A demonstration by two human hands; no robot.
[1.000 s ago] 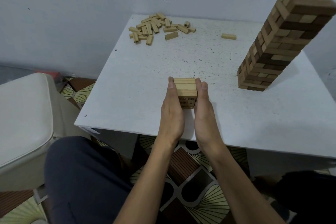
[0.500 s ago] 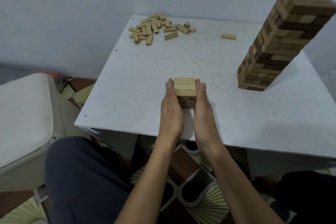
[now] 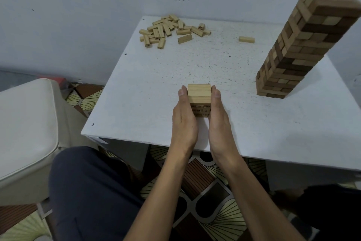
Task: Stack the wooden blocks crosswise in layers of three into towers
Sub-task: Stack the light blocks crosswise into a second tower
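The short tower (image 3: 199, 94) stood near the front of the table (image 3: 136, 94), close to me, with my left hand (image 3: 183, 121) and right hand (image 3: 220, 121) flat against its two sides. My fingers (image 3: 182, 92) were straight and together. They pressed on the wood and did not curl round it, so neither hand actually held the stack.

I judged the main risk to be uneven pressure. If one palm pushed harder, the layers could shear sideways, or a block could slide out of a lower course. Drawing the hands off carelessly might also drag an edge block along. The tall tower (image 3: 304, 45) at the far right of the table looked tilted, though I could not tell if that was the wide lens. A jolt to the table could bring it down.

The short tower's own long axis was upright, only a few layers high. The three blocks of its top layer ran left to right, from hand to hand. The course beneath showed its ends toward me, so it ran front to back.

The loose blocks (image 3: 170, 29) lay in a heap at the far edge, well apart, with a single block (image 3: 246, 39) off to the right of the heap.
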